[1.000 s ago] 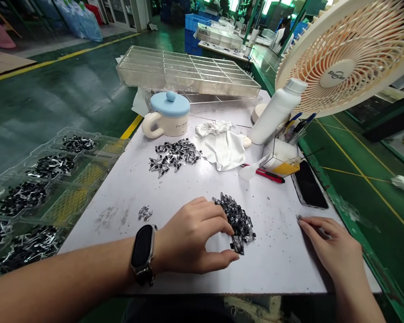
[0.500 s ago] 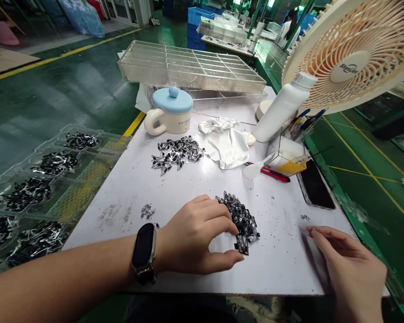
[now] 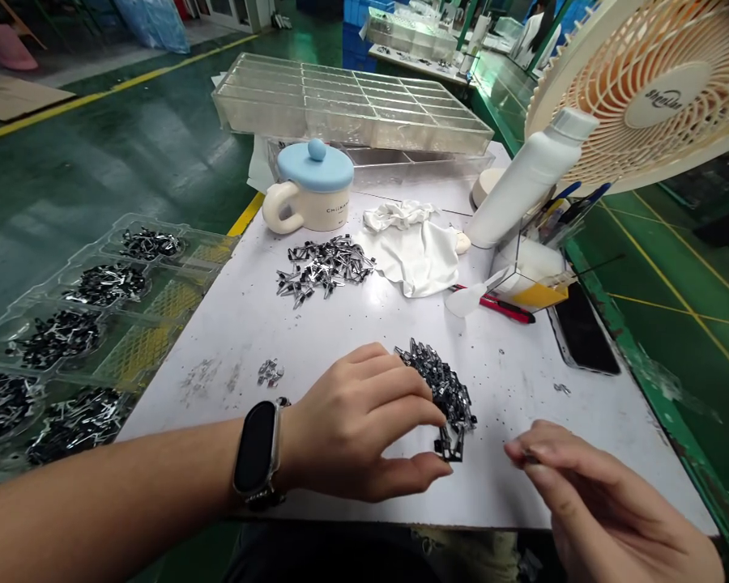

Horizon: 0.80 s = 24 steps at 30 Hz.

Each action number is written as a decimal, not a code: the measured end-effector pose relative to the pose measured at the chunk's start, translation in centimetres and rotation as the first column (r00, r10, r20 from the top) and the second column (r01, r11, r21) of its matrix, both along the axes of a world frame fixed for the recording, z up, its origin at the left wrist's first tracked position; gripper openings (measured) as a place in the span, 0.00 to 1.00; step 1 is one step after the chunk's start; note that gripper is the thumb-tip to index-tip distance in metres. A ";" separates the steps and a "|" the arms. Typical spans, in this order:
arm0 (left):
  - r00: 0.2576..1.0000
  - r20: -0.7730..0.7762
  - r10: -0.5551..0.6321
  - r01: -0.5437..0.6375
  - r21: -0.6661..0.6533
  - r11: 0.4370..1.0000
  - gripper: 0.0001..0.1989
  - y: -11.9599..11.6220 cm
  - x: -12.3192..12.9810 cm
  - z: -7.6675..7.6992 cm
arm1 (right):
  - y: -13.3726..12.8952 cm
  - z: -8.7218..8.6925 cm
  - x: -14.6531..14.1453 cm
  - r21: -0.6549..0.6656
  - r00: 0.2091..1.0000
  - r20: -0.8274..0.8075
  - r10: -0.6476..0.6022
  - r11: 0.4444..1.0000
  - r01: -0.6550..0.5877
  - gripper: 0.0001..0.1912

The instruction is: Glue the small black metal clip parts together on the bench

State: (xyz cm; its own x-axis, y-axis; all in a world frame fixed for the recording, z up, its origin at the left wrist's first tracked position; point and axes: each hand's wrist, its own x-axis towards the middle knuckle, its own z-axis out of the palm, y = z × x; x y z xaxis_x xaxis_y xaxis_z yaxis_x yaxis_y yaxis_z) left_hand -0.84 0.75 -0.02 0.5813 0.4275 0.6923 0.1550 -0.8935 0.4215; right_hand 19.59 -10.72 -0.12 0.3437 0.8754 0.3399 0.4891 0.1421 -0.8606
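Observation:
My left hand [image 3: 370, 421], a black smartwatch [image 3: 257, 449] on its wrist, rests palm down on the white table. Its thumb and forefinger are spread apart at the left edge of a heap of small black and silver metal parts [image 3: 446, 389], and the fingers hide some of the heap. To the right, my right hand [image 3: 601, 494] is raised a little with thumb and forefinger pinched together. A tiny dark bit shows between those fingertips, too small to name. Farther back lies a looser pile of similar parts [image 3: 321, 267].
Beyond the piles stand a lidded mug [image 3: 313, 198], a white cloth [image 3: 410, 251], a white bottle [image 3: 531, 178] and clear divided trays [image 3: 352, 105]. A phone [image 3: 583, 332] and pen holder [image 3: 531, 271] line the right edge. A fan [image 3: 650, 97] looms behind. At left, a plastic tray [image 3: 158, 336] holds parts.
My right hand has moved left, toward the heap, with its fingertips pinched. The left hand has stayed almost in place beside the heap. The view has shifted slightly.

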 end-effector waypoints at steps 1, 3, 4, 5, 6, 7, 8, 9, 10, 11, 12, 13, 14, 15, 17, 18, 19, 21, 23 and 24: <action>1.000 0.007 0.002 -0.002 0.027 1.000 0.11 0.0 0.0 0.1 | 0.2 0.4 -0.6 0.010 0.999 0.015 0.039 0.999 -0.039 0.08; 1.000 0.014 0.006 -0.007 0.075 0.997 0.11 0.1 -0.1 0.2 | 0.7 1.0 -1.3 -0.004 0.993 0.077 0.093 0.996 -0.093 0.05; 1.000 0.016 0.002 -0.004 0.096 0.995 0.11 0.2 -0.1 0.2 | 0.9 1.1 -1.5 -0.009 0.987 0.125 0.102 0.995 -0.101 0.03; 1.000 0.020 -0.004 0.002 0.114 0.993 0.11 0.2 -0.1 0.2 | 1.0 1.1 -1.7 -0.018 0.980 0.171 0.100 0.995 -0.098 0.03; 1.000 0.024 -0.012 0.009 0.127 0.992 0.12 0.2 -0.1 0.2 | 1.1 1.0 -1.7 -0.024 0.973 0.211 0.093 0.996 -0.090 0.03; 0.999 0.028 -0.020 0.016 0.137 0.990 0.12 0.3 -0.1 0.2 | 1.2 0.8 -1.7 -0.024 0.967 0.240 0.085 0.996 -0.082 0.04; 0.999 0.031 -0.027 0.022 0.144 0.989 0.12 0.3 -0.1 0.2 | 1.2 0.6 -1.7 -0.024 0.963 0.258 0.081 0.997 -0.077 0.05; 0.999 0.035 -0.030 0.024 0.150 0.988 0.13 0.3 -0.1 0.2 | 1.2 0.4 -1.6 -0.025 0.960 0.268 0.078 0.997 -0.074 0.05; 0.999 0.035 -0.029 0.024 0.154 0.988 0.13 0.3 -0.1 0.3 | 1.2 0.2 -1.6 -0.029 0.958 0.275 0.081 0.997 -0.076 0.05; 0.999 0.032 -0.027 0.022 0.160 0.987 0.13 0.3 -0.1 0.3 | 1.2 0.1 -1.6 -0.032 0.956 0.279 0.089 0.996 -0.084 0.05; 0.999 0.025 -0.026 0.021 0.163 0.986 0.13 0.3 -0.1 0.3 | 1.2 0.0 -1.6 -0.029 0.955 0.281 0.091 0.996 -0.087 0.05; 1.000 0.016 -0.027 0.023 0.166 0.986 0.12 0.3 -0.2 0.3 | 1.2 0.0 -1.7 -0.032 0.955 0.281 0.090 0.996 -0.085 0.05; 1.000 0.007 -0.027 0.026 0.167 0.986 0.12 0.3 -0.2 0.3 | 1.2 0.0 -1.8 -0.031 0.956 0.279 0.087 0.996 -0.082 0.04; 1.000 -0.001 -0.028 0.028 0.169 0.985 0.12 0.3 -0.2 0.3 | 1.3 0.1 -1.8 -0.028 0.958 0.276 0.083 0.997 -0.078 0.04; 1.000 -0.010 -0.025 0.027 0.170 0.985 0.12 0.3 -0.2 0.3 | 1.4 0.2 -2.0 -0.030 0.959 0.272 0.080 0.997 -0.075 0.04; 1.000 -0.013 -0.024 0.026 0.168 0.985 0.12 0.2 -0.2 0.2 | 1.4 0.2 -2.0 -0.033 0.960 0.269 0.079 0.997 -0.072 0.04; 1.000 -0.015 -0.022 0.024 0.165 0.986 0.12 0.2 -0.2 0.2 | 1.5 0.2 -2.1 -0.035 0.961 0.266 0.079 0.997 -0.072 0.04; 1.000 -0.013 -0.028 0.029 0.163 0.986 0.12 0.1 -0.2 0.2 | 1.5 0.2 -2.1 -0.038 0.963 0.259 0.075 0.997 -0.068 0.04; 0.999 -0.009 -0.032 0.033 0.162 0.986 0.12 0.1 -0.1 0.3 | 1.5 0.2 -2.1 -0.034 0.964 0.253 0.080 0.997 -0.073 0.03; 0.999 -0.006 -0.032 0.033 0.163 0.986 0.12 0.1 -0.1 0.3 | 1.5 0.1 -2.1 -0.031 0.964 0.253 0.084 0.996 -0.079 0.03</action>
